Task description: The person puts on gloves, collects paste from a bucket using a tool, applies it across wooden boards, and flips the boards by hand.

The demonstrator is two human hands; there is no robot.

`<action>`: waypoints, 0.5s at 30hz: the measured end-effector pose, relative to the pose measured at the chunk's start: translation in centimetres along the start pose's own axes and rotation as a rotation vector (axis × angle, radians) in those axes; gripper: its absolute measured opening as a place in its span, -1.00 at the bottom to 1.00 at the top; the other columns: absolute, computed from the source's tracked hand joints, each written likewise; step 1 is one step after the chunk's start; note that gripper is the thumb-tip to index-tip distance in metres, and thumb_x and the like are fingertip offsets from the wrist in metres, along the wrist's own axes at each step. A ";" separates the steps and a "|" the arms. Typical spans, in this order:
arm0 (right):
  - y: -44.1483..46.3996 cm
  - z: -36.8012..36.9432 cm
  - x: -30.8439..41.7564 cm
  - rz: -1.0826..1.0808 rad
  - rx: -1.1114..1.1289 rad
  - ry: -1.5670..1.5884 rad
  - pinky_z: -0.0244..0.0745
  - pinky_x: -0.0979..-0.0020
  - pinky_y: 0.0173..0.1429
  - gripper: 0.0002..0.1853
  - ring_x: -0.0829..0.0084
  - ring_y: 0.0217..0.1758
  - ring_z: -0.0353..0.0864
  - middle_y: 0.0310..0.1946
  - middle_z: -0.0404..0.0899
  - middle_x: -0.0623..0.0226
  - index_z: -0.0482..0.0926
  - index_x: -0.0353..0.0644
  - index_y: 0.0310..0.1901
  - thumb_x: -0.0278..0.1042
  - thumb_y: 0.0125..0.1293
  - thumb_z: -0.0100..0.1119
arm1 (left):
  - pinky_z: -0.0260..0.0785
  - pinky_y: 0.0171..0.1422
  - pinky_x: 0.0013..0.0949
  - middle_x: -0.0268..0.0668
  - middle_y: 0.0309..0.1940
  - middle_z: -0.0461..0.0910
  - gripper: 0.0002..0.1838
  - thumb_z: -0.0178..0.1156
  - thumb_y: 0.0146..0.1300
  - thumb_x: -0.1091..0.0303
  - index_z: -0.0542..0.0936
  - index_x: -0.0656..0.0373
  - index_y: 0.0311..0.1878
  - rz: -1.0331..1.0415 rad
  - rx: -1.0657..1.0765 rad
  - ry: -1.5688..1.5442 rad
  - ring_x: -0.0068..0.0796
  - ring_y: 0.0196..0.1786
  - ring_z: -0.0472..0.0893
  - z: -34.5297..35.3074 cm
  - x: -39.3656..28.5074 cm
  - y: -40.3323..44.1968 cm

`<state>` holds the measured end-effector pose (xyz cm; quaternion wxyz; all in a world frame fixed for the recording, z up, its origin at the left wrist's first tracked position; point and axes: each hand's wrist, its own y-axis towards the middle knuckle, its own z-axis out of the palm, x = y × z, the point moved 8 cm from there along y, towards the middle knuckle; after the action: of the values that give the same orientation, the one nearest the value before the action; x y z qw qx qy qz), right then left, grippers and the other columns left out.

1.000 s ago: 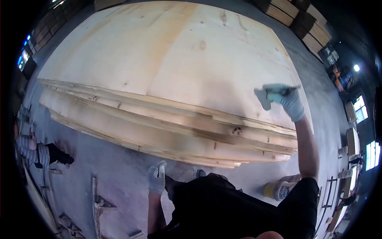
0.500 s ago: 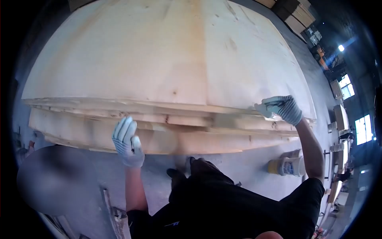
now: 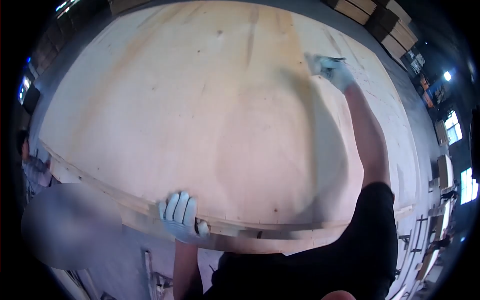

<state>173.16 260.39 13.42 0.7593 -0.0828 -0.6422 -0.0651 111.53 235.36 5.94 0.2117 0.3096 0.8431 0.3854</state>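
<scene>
Top sheet point(image 3: 200, 115): on stack point(image 3: 250, 244), near edge partly hidden by black clothing point(image 3: 300, 270)
Left hand point(image 3: 181, 217): fingers slightly parted over that edge
Right hand point(image 3: 334, 71): over sheet, blurred; cannot tell its grip
Floor point(image 3: 419, 125): open beyond right edge

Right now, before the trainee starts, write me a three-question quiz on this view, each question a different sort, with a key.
1. Multiple choice: where is the person's left grip?
A: at the near edge of the top wooden sheet
B: at the far edge of the sheet
C: down on the floor
2. Fill the gap: the right grip is ____ from the person's body than the left one.
3. True or false: the right grip is bare.

Key:
1. A
2. farther
3. False; it wears a pale glove.
</scene>
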 end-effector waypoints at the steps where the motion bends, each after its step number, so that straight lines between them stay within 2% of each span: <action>1: 0.3 1.6 1.7 0.074 -0.342 -0.752 0.73 0.34 -0.04 -0.78 0.35 -0.23 0.77 -0.22 0.79 0.18 0.77 -0.41 -0.05 -0.55 0.29 0.35 | 0.11 0.59 0.32 -0.02 0.20 0.63 -0.43 -0.20 0.47 -0.02 0.63 0.24 0.09 -0.016 0.020 0.005 0.07 0.31 0.54 0.2 0.0 -0.4; 2: 6.8 -2.3 -0.4 -0.095 -0.250 -0.484 0.69 0.36 -0.08 -0.80 0.38 -0.24 0.76 -0.26 0.78 0.23 0.79 -0.33 -0.12 -0.55 0.21 0.39 | 0.12 0.58 0.33 -0.03 0.17 0.64 -0.42 -0.21 0.46 -0.04 0.64 0.23 0.04 -0.030 0.036 0.013 0.08 0.28 0.55 0.3 0.3 -0.5; 4: 10.8 1.8 0.7 -0.073 -0.144 -1.045 0.66 0.37 -0.06 -0.78 0.46 -0.22 0.74 -0.25 0.80 0.31 0.81 -0.24 -0.12 -0.59 0.18 0.38 | 0.13 0.56 0.32 -0.03 0.10 0.67 -0.42 -0.19 0.41 -0.09 0.65 0.20 -0.03 -0.090 0.166 -0.008 0.09 0.22 0.57 1.2 1.1 0.0; 6: 10.1 4.6 0.7 -0.094 0.081 -1.087 0.65 0.39 -0.02 -0.77 0.51 -0.19 0.74 -0.24 0.80 0.36 0.81 -0.22 -0.09 -0.57 0.20 0.39 | 0.13 0.56 0.32 -0.04 0.08 0.67 -0.41 -0.18 0.39 -0.11 0.65 0.20 -0.03 -0.100 0.247 -0.004 0.09 0.19 0.57 1.0 0.9 0.0; 7: 7.9 5.2 0.3 -0.089 0.178 -1.101 0.65 0.39 0.01 -0.76 0.53 -0.18 0.73 -0.23 0.81 0.39 0.81 -0.20 -0.07 -0.56 0.21 0.39 | 0.12 0.58 0.29 -0.06 0.08 0.69 -0.43 -0.17 0.42 -0.06 0.66 0.21 0.01 -0.088 0.197 -0.023 0.08 0.20 0.60 0.7 0.8 0.3; 10: -0.6 7.2 -0.4 -0.110 0.220 -1.097 0.62 0.43 0.04 -0.78 0.58 -0.14 0.72 -0.22 0.81 0.41 0.80 -0.21 -0.05 -0.52 0.27 0.42 | 0.09 0.61 0.26 -0.09 0.13 0.69 -0.45 -0.17 0.47 -0.02 0.67 0.20 0.07 -0.021 -0.039 -0.017 0.05 0.28 0.58 0.0 0.4 0.1; 12: -10.3 9.5 -1.5 -0.135 0.236 -0.944 0.62 0.45 0.07 -0.82 0.62 -0.12 0.70 -0.21 0.81 0.41 0.80 -0.20 -0.05 -0.47 0.32 0.44 | 0.13 0.56 0.22 -0.16 0.19 0.67 -0.47 -0.11 0.50 -0.04 0.68 0.15 0.13 -0.037 0.005 -0.048 -0.03 0.32 0.56 -0.4 0.3 0.4; 14: -21.8 12.2 -1.8 -0.163 0.194 -1.202 0.62 0.46 0.09 -0.86 0.64 -0.09 0.70 -0.14 0.83 0.37 0.79 -0.22 -0.04 -0.48 0.40 0.38 | 0.14 0.55 0.18 -0.20 0.25 0.63 -0.49 -0.06 0.51 -0.05 0.66 0.12 0.18 -0.019 0.046 -0.138 -0.08 0.37 0.53 -0.7 0.3 0.4; 15: -28.0 14.8 -1.7 -0.115 0.204 -1.189 0.63 0.43 0.17 -0.82 0.61 0.03 0.72 -0.08 0.82 0.35 0.77 -0.23 0.02 -0.49 0.42 0.39 | 0.13 0.56 0.17 -0.19 0.29 0.61 -0.48 -0.04 0.50 -0.04 0.65 0.13 0.21 0.009 0.071 -0.217 -0.08 0.40 0.50 -0.9 0.4 0.3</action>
<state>152.83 236.08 15.31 0.2694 0.0032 -0.9629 0.0134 110.75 235.31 6.67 0.2888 0.3608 0.8269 0.3204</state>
